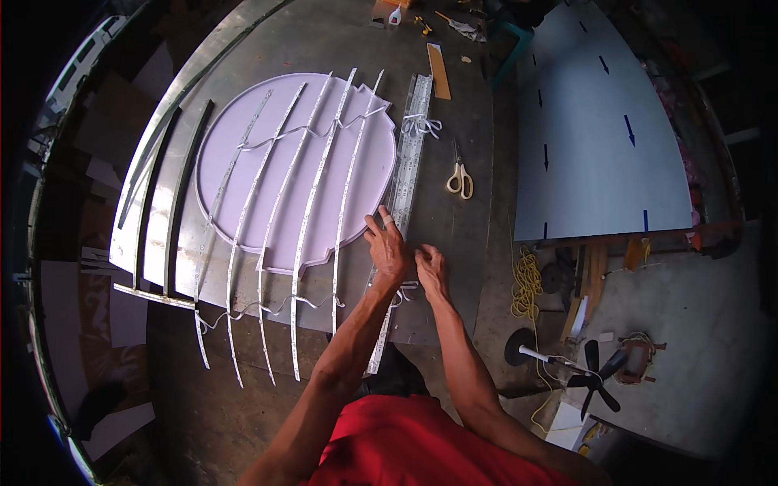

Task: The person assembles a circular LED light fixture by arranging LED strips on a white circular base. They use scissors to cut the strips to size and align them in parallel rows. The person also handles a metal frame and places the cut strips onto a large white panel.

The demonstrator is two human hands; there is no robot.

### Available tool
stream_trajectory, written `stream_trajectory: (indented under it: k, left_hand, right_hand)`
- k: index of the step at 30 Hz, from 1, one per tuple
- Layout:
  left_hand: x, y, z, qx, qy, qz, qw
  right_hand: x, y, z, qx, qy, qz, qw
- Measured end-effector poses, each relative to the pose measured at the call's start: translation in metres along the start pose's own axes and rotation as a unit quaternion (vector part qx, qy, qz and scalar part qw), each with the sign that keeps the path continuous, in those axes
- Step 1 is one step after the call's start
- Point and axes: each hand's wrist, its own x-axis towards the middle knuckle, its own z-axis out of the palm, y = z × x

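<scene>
I noted the tied strip bundle [410, 162] right of the round panel [337, 174]. My left hand [391, 251] was loosely spread by the panel's lower-right edge; my right hand [431, 271], farther right, was curled, hold indeterminable. I judged the step to be bundle handling, requiring steady two-handed control next.

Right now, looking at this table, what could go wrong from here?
Several strips overhang the near edge of the table, so the left arm could knock them.

Thin wires loop slackly between the strips; a snag might drag neighbouring ones askew.

The scissors lie loose on the table beyond the right hand and could be bumped.
</scene>
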Motion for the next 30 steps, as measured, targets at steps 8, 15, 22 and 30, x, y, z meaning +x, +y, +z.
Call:
stream_trajectory:
  k: [8, 15, 22, 30]
  left_hand:
    - [-0.020, -0.021, 0.023, -0.018, 0.002, 0.047, 0.999]
    - [-0.053, -0.020, 0.030, -0.064, -0.012, 0.032, 0.997]
    - [-0.099, -0.021, 0.045, -0.073, -0.024, 0.009, 0.997]
    - [-0.139, -0.024, 0.051, -0.126, -0.031, 0.029, 0.991]
  right_hand:
    - [-0.151, 0.049, -0.018, -0.104, 0.153, 0.014, 0.983]
    - [-0.214, 0.046, -0.013, -0.028, 0.104, 0.102, 0.989]
    - [-0.246, 0.059, -0.027, -0.007, 0.033, 0.170, 0.985]
    - [-0.253, 0.122, -0.082, 0.307, -0.240, 0.232, 0.891]
